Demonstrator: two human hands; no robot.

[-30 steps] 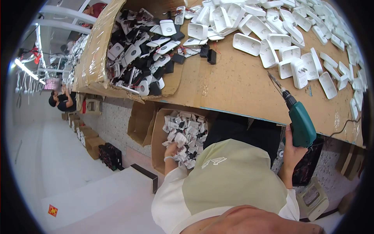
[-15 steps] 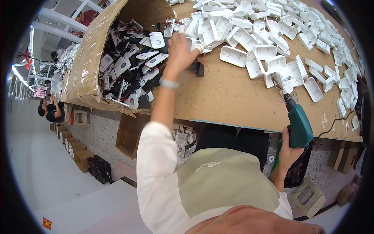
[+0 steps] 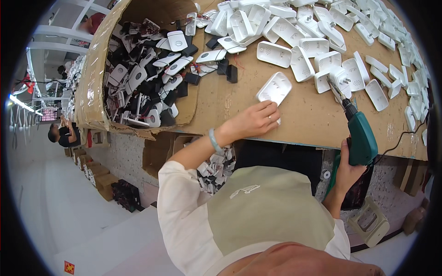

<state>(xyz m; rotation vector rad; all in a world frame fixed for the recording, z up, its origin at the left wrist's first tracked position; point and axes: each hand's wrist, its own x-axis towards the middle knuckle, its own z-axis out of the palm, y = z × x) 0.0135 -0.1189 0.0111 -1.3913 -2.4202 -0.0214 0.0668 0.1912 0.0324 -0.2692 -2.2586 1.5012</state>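
My left hand point(image 3: 256, 120) is closed on the near end of a white plastic shell point(image 3: 277, 87), pinching it between thumb and fingers. The shell rests on the cardboard-covered table point(image 3: 230, 112), its hollow side up. In my right hand point(image 3: 348, 175) is a green pistol-shaped soldering gun point(image 3: 362, 138), gripped by its handle at the table's front edge. Its metal tip points up and away, over the nearest white shells point(image 3: 340, 82). A black cord runs from the gun to the right.
A cardboard box point(image 3: 94, 87) on its side at the left holds many black and white parts with wires point(image 3: 138, 78). Several such parts point(image 3: 212, 56) lie at its mouth. White shells point(image 3: 276, 30) heap across the back and right. Below the table stands a box of white pieces point(image 3: 216, 168).
My left hand has come from the box's mouth toward me and right, and now holds a white shell on the table. The soldering gun has shifted slightly right in my right hand.
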